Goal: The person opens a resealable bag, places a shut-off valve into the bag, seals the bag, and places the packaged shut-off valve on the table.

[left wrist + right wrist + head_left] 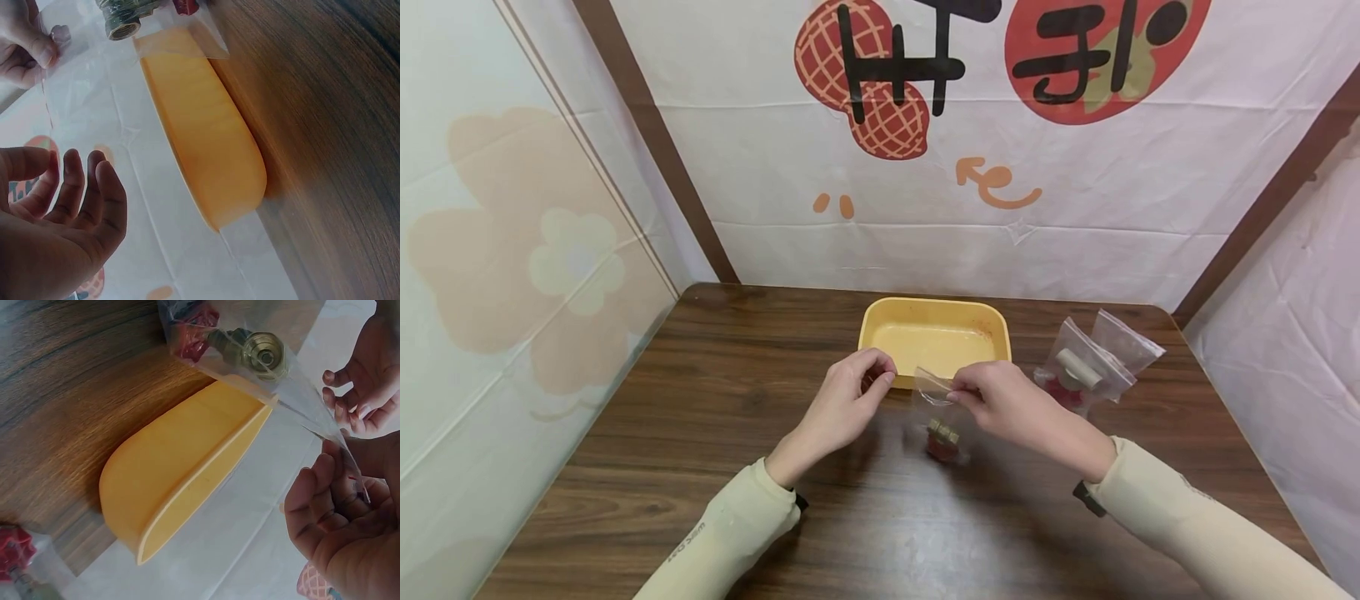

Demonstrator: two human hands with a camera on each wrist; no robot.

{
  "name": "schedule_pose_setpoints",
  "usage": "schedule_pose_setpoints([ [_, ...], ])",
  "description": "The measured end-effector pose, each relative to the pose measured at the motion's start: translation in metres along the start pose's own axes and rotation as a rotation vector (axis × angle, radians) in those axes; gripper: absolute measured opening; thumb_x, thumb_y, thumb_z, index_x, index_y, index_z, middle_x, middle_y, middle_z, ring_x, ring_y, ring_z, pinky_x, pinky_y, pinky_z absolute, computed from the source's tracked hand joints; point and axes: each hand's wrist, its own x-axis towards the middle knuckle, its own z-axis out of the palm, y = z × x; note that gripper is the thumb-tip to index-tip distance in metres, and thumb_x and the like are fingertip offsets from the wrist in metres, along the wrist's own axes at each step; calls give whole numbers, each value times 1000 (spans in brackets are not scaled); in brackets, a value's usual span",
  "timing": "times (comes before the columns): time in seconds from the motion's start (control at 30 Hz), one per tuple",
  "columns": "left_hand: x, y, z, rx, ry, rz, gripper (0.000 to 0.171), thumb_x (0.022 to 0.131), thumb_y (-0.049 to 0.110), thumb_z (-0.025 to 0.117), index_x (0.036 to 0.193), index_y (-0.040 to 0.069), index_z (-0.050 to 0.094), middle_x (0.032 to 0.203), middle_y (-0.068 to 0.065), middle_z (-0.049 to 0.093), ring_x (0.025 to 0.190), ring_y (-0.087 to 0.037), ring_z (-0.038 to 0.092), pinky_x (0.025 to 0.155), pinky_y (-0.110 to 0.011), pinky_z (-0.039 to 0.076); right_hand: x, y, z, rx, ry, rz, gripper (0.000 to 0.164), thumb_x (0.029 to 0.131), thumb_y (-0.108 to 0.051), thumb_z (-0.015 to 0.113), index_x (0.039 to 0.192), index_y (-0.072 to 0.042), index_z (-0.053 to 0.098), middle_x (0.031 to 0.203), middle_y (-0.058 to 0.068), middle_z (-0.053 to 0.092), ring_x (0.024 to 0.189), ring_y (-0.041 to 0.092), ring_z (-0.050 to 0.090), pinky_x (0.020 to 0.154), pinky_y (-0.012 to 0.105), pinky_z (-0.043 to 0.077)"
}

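Note:
My right hand [1003, 400] pinches the top edge of a clear zip bag [934, 390], which hangs from thumb and fingers. Inside the bag is a brass valve [265, 356] with a red handle [195, 339], low in the bag. To the left of the bag is my left hand [842, 400], its fingers loosely bent with nothing between them; the left wrist view shows this left hand [69, 219] apart from the plastic. Just behind both hands stands a yellow tray [934, 310].
At the right of the brown wooden table [737, 358] lie more zip bags [1082, 367]; one holds a red-handled piece with a pale stem. A printed white cloth [925, 250] hangs behind the table, with further cloth at both sides.

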Motion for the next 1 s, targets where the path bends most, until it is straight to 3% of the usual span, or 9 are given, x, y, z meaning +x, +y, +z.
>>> schedule_pose_setpoints([
  [0.3, 1, 2, -1, -13, 1, 10, 11, 101, 3, 62, 96, 12, 66, 88, 3, 61, 82, -20, 60, 70, -30, 51, -17, 11, -14, -19, 45, 104, 16, 92, -2, 81, 82, -12, 72, 66, -13, 55, 58, 3, 45, 52, 26, 43],
  [0.57, 0, 1, -1, -27, 1, 15, 5, 101, 5, 64, 97, 6, 67, 88, 2, 61, 81, -18, 60, 69, -30, 52, -34, 33, -29, -62, 84, 162, 16, 93, -3, 80, 82, -11, 73, 64, -8, 58, 55, 3, 43, 49, 26, 39],
  [1.0, 1, 0, -4, -13, 5, -2, 7, 102, 8, 63, 98, 6, 68, 86, 3, 60, 80, -18, 59, 70, -31, 51, -54, 61, -53, -146, 123, 293, 12, 94, -5, 78, 84, -10, 76, 68, -6, 63, 57, 8, 50, 51, 28, 43],
])
